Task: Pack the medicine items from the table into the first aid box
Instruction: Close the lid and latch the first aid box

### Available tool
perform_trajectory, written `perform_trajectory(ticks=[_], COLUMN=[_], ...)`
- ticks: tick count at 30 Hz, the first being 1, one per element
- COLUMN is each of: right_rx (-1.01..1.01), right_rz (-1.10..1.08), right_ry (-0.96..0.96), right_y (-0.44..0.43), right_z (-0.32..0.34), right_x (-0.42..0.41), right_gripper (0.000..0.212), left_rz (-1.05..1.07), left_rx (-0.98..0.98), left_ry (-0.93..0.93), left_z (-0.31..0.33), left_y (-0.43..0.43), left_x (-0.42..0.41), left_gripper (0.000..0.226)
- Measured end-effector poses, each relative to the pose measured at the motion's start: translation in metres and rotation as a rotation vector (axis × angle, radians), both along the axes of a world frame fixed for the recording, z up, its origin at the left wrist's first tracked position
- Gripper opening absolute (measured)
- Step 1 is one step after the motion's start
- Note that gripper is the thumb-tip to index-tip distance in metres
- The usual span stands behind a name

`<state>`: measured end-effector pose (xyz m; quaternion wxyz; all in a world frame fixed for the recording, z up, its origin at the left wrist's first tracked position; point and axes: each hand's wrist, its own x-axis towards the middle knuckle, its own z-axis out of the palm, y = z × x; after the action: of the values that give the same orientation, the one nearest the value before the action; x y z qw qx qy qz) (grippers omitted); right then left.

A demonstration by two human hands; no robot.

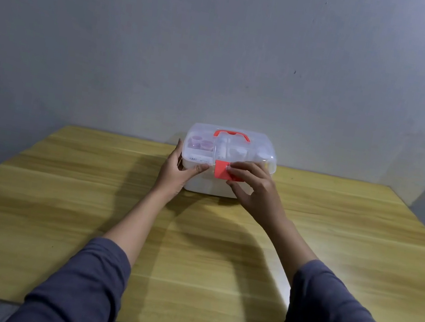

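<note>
The first aid box is white with a clear lid, a red handle and a red front latch. It stands at the far middle of the wooden table, lid down. Through the lid I see purple small cups, a syringe-like tube and white items. My left hand grips the box's left front corner, thumb on the lid's rim. My right hand pinches the red latch between fingers on top and thumb below.
The wooden table reaches from the near edge to a grey wall just behind the box. No loose items lie on the visible tabletop. My dark sleeves cover both forearms near the bottom.
</note>
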<state>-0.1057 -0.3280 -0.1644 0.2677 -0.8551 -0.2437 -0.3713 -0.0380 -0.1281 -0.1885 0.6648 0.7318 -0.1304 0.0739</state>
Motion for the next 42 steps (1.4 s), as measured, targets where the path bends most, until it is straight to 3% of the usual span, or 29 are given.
perform_trajectory(ticks=[6,11,27,31,36,39,42], right_rx=[-0.042,-0.23,-0.258,-0.091,0.387,0.475,0.501], right_rz=[-0.087,-0.297,-0.362,-0.439,-0.351,-0.302,-0.309], right_ry=[0.015,0.227,0.17,0.218,0.445,0.466,0.466], right_y=[-0.005,-0.007,-0.003,-0.007,-0.02,-0.026,-0.033], right_z=[0.023,0.03,0.023,0.022,0.013,0.011,0.011], right_x=[0.003,0.02,0.021,0.016,0.007,0.01,0.017], right_gripper=[0.037,0.065,0.068,0.087,0.104,0.102,0.101], left_rz=[-0.01,-0.031,-0.064,-0.039,-0.008,-0.005,-0.03], left_rx=[0.006,0.009,0.014,-0.023,-0.029,-0.013,-0.009], left_ry=[-0.023,-0.049,-0.05,-0.045,-0.028,0.022,0.029], left_z=[0.0,0.004,0.008,0.005,0.004,0.004,0.008], left_y=[0.002,-0.001,-0.005,-0.01,-0.017,-0.022,-0.029], left_x=[0.0,-0.006,-0.01,-0.011,-0.009,-0.003,0.003], left_gripper=[0.106,0.087,0.073,0.07,0.074,0.105,0.093])
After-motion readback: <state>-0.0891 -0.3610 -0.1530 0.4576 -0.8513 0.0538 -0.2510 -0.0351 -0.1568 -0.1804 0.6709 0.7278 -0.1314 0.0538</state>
